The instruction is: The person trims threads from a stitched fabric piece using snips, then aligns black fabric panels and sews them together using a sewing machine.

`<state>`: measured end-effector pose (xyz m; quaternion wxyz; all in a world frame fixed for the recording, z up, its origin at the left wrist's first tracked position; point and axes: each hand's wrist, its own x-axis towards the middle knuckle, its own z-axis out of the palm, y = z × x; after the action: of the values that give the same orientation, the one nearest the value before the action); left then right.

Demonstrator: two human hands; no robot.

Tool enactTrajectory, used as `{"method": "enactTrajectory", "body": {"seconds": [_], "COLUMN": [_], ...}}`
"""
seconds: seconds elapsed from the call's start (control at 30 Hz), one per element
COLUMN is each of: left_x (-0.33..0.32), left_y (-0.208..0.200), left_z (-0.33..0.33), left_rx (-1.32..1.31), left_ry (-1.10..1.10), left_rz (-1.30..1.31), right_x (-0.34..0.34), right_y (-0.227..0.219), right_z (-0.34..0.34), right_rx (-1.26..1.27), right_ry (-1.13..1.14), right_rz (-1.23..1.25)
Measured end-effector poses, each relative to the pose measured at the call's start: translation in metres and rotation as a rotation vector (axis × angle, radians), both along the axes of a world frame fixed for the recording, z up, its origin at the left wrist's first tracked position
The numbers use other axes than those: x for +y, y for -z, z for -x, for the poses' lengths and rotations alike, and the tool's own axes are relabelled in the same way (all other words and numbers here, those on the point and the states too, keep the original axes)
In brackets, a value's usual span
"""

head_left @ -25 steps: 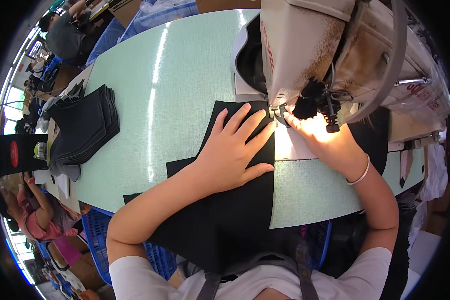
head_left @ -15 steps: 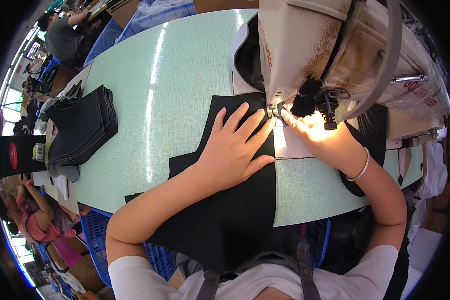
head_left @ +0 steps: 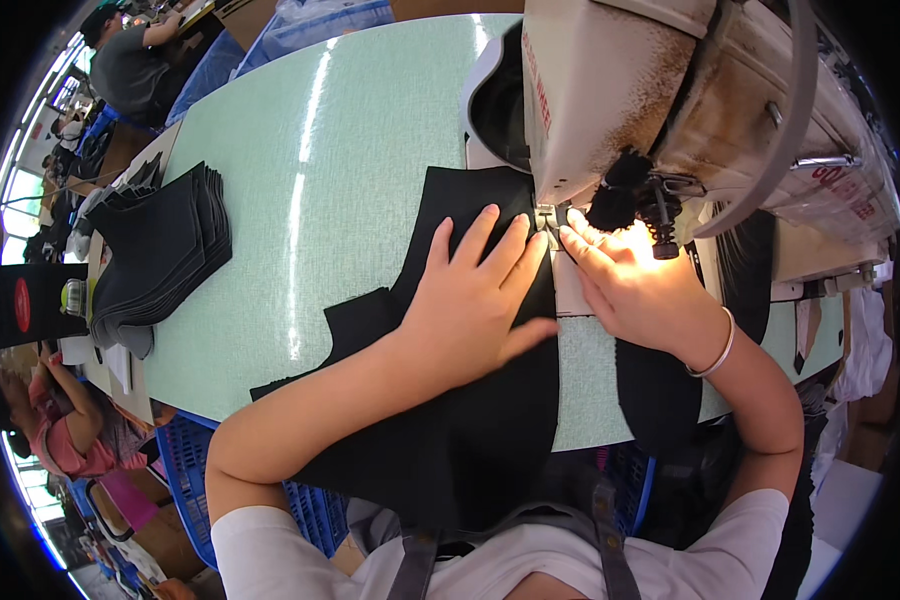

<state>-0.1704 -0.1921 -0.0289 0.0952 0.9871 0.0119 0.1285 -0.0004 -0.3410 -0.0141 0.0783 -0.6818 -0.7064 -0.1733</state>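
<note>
Black fabric panel (head_left: 470, 420) lies flat on a pale green table (head_left: 350, 180), its far edge under the needle of a worn cream sewing machine (head_left: 670, 100). Left hand (head_left: 470, 300) presses it, fingers spread; right hand (head_left: 630, 285) pins the edge with flat fingertips (lamp-lit). Stacked black fabric pieces (head_left: 160, 250) sit well apart at left.

Head view, steeply down, close over table (head_left: 370, 150)
</note>
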Motion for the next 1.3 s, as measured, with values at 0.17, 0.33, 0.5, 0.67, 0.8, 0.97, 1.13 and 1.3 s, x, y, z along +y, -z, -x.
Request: {"method": "enactTrajectory", "body": {"seconds": [0.17, 0.33, 0.5, 0.67, 0.8, 0.97, 1.13, 1.3], "left_x": [-0.006, -0.002, 0.0, 0.004, 0.01, 0.002, 0.013, 0.021], "left_y": [-0.014, -0.014, -0.016, -0.016, -0.019, -0.036, -0.033, -0.029], "left_z": [0.006, 0.004, 0.006, 0.003, 0.003, 0.008, 0.008, 0.003], "left_rx": [0.101, 0.102, 0.101, 0.074, 0.066, 0.273, 0.271, 0.22], "left_ry": [-0.017, -0.014, -0.008, 0.029, 0.05, 0.049, 0.104, 0.119], "left_rz": [-0.083, -0.079, -0.057, -0.034, -0.026, -0.019, -0.001, 0.015], "right_x": [-0.005, -0.001, 0.002, -0.001, 0.001, -0.006, -0.003, -0.001], "right_y": [-0.002, 0.005, 0.008, 0.013, 0.014, 0.012, 0.01, 0.013], "right_z": [0.006, 0.006, 0.006, 0.006, 0.006, 0.024, 0.023, 0.014], "right_rx": [0.163, 0.198, 0.271, 0.385, 0.362, 0.341, 0.35, 0.45], "right_ry": [0.003, 0.021, -0.003, 0.024, -0.011, 0.055, 0.059, 0.079], "right_rz": [0.025, -0.034, -0.142, -0.126, -0.181, -0.072, -0.072, -0.051]}}
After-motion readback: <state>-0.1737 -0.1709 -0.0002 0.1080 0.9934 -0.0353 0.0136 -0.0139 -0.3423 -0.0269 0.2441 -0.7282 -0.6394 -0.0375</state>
